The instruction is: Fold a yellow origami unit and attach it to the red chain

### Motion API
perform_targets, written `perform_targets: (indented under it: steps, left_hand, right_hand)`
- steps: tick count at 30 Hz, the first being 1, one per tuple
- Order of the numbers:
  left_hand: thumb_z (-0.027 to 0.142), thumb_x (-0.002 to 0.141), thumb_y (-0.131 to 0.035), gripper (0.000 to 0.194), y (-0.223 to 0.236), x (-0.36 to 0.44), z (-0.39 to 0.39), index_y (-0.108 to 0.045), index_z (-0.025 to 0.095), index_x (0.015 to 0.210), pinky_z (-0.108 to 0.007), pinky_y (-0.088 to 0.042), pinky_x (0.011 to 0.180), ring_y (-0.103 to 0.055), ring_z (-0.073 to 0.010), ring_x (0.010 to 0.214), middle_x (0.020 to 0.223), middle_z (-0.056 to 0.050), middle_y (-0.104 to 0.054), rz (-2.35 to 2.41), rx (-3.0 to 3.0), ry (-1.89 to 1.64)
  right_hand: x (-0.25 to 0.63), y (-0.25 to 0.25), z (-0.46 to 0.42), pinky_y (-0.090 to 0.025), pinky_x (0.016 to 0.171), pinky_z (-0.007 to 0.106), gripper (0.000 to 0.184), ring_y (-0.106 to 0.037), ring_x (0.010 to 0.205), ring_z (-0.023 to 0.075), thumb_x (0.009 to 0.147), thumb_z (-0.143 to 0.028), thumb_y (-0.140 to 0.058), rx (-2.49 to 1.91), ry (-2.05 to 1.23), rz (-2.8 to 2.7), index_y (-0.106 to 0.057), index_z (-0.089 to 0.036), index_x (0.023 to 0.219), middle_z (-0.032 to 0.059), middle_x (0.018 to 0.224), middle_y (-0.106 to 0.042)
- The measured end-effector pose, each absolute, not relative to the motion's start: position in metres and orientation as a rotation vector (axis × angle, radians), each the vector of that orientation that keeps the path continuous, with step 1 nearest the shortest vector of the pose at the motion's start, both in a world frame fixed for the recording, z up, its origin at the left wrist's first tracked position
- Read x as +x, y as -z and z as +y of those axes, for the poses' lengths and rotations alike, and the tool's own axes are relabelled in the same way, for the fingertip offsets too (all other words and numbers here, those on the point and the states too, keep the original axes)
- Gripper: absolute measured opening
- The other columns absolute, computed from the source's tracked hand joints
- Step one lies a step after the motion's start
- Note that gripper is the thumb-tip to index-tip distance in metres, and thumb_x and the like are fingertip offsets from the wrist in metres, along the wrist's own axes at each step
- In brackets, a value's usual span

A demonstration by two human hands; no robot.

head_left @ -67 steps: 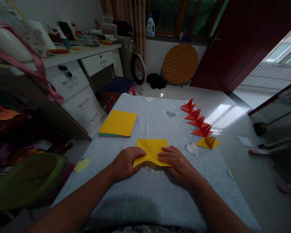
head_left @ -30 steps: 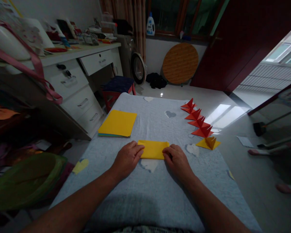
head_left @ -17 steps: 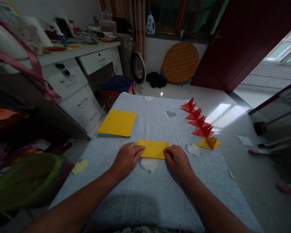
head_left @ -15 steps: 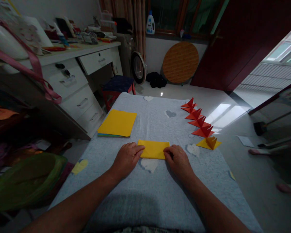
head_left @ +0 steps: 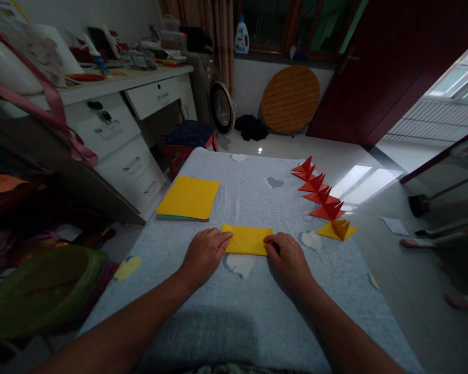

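Note:
A sheet of yellow paper (head_left: 248,240), folded into a rectangle, lies flat on the cloth-covered table in front of me. My left hand (head_left: 206,252) pinches its left end between thumb and fingers. At the other end, my right hand (head_left: 286,254) grips the right edge the same way. Beyond my left hand rests a stack of square paper (head_left: 188,198), yellow on top with other colours showing at its edge. To the right stand several red folded paper cranes (head_left: 326,210) in a row, with one yellow paper crane (head_left: 340,229) nearest me.
The table's pale blue cloth (head_left: 253,192) has heart patterns. A stool (head_left: 189,136) stands past the far left corner, beside a white desk (head_left: 117,130). On the left is a green basket (head_left: 42,291). A round wooden tabletop (head_left: 290,98) leans on the far wall.
Almost nothing differs. Both hands stay on the ends of the folded yellow paper, and the view has shifted very slightly.

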State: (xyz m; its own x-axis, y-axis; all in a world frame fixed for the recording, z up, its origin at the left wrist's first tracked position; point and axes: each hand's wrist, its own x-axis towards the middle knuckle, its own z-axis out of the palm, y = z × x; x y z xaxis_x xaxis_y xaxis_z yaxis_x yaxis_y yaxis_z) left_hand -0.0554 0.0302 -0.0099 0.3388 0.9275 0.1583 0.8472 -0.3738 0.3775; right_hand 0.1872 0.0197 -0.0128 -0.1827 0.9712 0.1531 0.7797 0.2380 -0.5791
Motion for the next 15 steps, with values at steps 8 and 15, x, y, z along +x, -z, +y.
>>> perform_targets:
  steps: [8,15]
  left_hand:
    - [0.021,0.096,-0.053,0.026,0.0074,-0.0526,0.03,-0.071,0.02,0.115,-0.035,-0.047,0.08,-0.061,-0.0211,0.083,0.085,-0.006,-0.066,1.649,2.405,-0.401]
    - [0.023,0.097,-0.054,0.029,0.0079,-0.0536,0.0289,-0.068,0.022,0.122,-0.035,-0.044,0.079,-0.059,-0.0218,0.085,0.087,-0.006,-0.064,1.713,2.453,-0.311]
  right_hand:
    - [0.185,0.0095,0.0198,-0.047,0.084,0.037,0.015,-0.063,0.089,0.0226,0.088,-0.016,-0.056,-1.675,-0.543,-2.003,-0.07,-0.017,0.093,0.0077,0.091,-0.071]
    - [0.1852,0.0085,0.0205,-0.047,0.083,0.035,0.015,-0.063,0.088,0.0217,0.088,-0.015,-0.057,-1.671,-0.541,-2.015,-0.071,-0.017,0.092,0.0073,0.089,-0.071]
